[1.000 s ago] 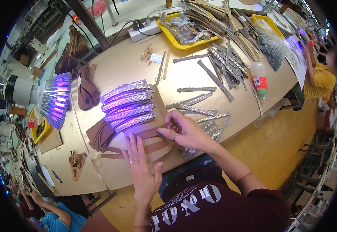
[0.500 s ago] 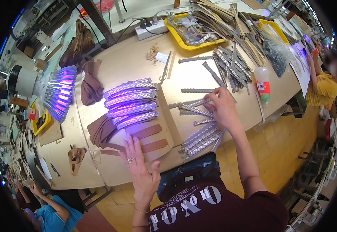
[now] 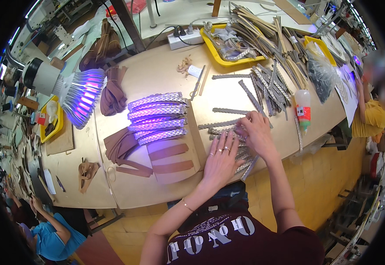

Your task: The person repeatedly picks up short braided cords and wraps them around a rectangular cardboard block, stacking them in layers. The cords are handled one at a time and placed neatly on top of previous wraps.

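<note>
My left hand (image 3: 221,154) lies flat with fingers spread over a pile of silver-grey braided strips (image 3: 244,155) near the table's front edge. Against the same pile, my right hand (image 3: 257,134) has its fingertips bent and pinched on a braided strip, mostly hidden by the fingers. To the left, several shiny braided strips (image 3: 157,125) lie side by side on a tan board (image 3: 193,141), lit purple. Below them on the board are two flat brown strips (image 3: 171,151). A fan of brown strips (image 3: 119,145) sits beside the board.
A finned lamp (image 3: 79,99) glows purple at the left. Behind my hands lie loose grey strips (image 3: 269,88), a yellow tray (image 3: 219,57) and a white power strip (image 3: 183,39). A bottle (image 3: 303,112) stands at the right. Co-workers sit at both sides.
My left hand has moved right, from the brown strips on the board to the braided pile. My right hand has come down slightly to the pile. The whole view has shifted a little.
</note>
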`<control>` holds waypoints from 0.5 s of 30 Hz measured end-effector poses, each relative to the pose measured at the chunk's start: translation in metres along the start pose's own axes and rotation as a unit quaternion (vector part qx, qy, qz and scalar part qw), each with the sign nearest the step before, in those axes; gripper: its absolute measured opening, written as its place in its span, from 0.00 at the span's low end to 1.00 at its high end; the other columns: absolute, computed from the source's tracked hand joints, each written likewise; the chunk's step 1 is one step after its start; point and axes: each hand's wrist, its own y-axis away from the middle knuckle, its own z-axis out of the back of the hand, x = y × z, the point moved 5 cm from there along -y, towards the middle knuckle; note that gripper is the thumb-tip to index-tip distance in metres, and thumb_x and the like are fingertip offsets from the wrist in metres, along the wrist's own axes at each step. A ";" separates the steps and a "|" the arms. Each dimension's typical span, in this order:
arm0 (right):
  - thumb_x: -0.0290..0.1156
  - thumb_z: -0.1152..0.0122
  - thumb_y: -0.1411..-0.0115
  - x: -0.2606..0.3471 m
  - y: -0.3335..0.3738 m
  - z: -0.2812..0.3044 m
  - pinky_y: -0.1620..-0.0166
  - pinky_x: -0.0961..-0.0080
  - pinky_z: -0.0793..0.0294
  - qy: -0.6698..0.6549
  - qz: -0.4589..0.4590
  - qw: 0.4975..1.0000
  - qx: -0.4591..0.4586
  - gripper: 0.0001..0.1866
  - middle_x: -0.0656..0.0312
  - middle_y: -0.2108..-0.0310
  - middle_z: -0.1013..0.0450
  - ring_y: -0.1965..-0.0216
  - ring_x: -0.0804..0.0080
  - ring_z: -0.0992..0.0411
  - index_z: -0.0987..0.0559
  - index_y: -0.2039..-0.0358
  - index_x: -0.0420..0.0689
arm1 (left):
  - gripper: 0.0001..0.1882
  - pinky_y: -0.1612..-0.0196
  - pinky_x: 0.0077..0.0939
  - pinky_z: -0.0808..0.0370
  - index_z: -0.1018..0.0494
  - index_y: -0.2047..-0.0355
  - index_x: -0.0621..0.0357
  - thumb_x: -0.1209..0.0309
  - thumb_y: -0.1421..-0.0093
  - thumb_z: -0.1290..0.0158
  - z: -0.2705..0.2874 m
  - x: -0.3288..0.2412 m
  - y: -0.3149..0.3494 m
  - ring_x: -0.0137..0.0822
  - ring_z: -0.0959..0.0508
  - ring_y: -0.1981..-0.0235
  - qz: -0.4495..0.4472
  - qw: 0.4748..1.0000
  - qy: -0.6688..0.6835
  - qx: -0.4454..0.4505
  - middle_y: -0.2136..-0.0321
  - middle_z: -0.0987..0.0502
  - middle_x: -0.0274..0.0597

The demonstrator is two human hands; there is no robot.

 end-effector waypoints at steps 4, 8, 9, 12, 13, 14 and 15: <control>0.27 0.36 0.48 -0.010 -0.004 0.007 0.50 0.65 0.40 -0.007 0.014 1.000 -0.004 0.08 0.60 0.65 0.30 0.57 0.60 0.32 0.23 0.66 0.46 | 0.36 0.31 0.49 0.54 0.43 0.35 0.60 0.51 0.37 0.51 -0.014 0.006 0.001 0.50 0.49 0.31 0.009 1.000 0.002 0.003 0.33 0.47 0.53; 0.27 0.37 0.47 -0.006 0.000 0.037 0.55 0.65 0.35 0.043 0.072 0.979 -0.185 0.07 0.61 0.69 0.27 0.61 0.62 0.29 0.23 0.67 0.46 | 0.36 0.31 0.50 0.53 0.45 0.34 0.60 0.55 0.37 0.50 -0.001 0.003 0.004 0.53 0.47 0.32 0.020 0.998 0.052 -0.013 0.33 0.46 0.54; 0.27 0.36 0.48 0.001 0.004 0.045 0.57 0.66 0.33 0.061 0.103 0.968 -0.221 0.08 0.61 0.68 0.27 0.61 0.62 0.28 0.23 0.66 0.46 | 0.36 0.32 0.50 0.52 0.46 0.34 0.60 0.57 0.37 0.49 0.004 0.000 0.003 0.54 0.46 0.32 0.032 0.997 0.073 0.000 0.33 0.46 0.55; 0.25 0.35 0.51 0.034 0.024 0.069 0.62 0.68 0.28 0.089 0.199 0.926 -0.307 0.12 0.62 0.64 0.24 0.61 0.62 0.25 0.21 0.64 0.47 | 0.35 0.33 0.47 0.46 0.50 0.33 0.63 0.67 0.36 0.49 0.042 -0.013 0.018 0.53 0.40 0.35 0.036 0.946 0.319 -0.050 0.34 0.44 0.57; 0.25 0.34 0.51 0.045 0.027 0.075 0.62 0.68 0.28 0.073 0.223 0.921 -0.312 0.12 0.62 0.64 0.24 0.60 0.63 0.25 0.21 0.63 0.48 | 0.35 0.34 0.44 0.44 0.50 0.33 0.64 0.69 0.35 0.49 0.057 -0.013 0.023 0.51 0.39 0.35 0.056 0.904 0.418 -0.076 0.35 0.42 0.57; 0.24 0.34 0.51 0.057 0.028 0.081 0.61 0.69 0.29 0.059 0.247 0.914 -0.315 0.13 0.63 0.63 0.24 0.60 0.63 0.25 0.21 0.63 0.48 | 0.34 0.35 0.41 0.42 0.50 0.33 0.66 0.70 0.35 0.49 0.072 -0.011 0.029 0.49 0.37 0.36 0.075 0.851 0.510 -0.103 0.36 0.41 0.57; 0.23 0.34 0.52 0.070 0.028 0.085 0.61 0.70 0.29 0.043 0.274 0.906 -0.319 0.14 0.63 0.63 0.24 0.60 0.63 0.25 0.21 0.63 0.49 | 0.34 0.36 0.38 0.40 0.51 0.34 0.68 0.72 0.35 0.49 0.087 -0.008 0.035 0.47 0.36 0.37 0.090 0.786 0.597 -0.132 0.37 0.39 0.58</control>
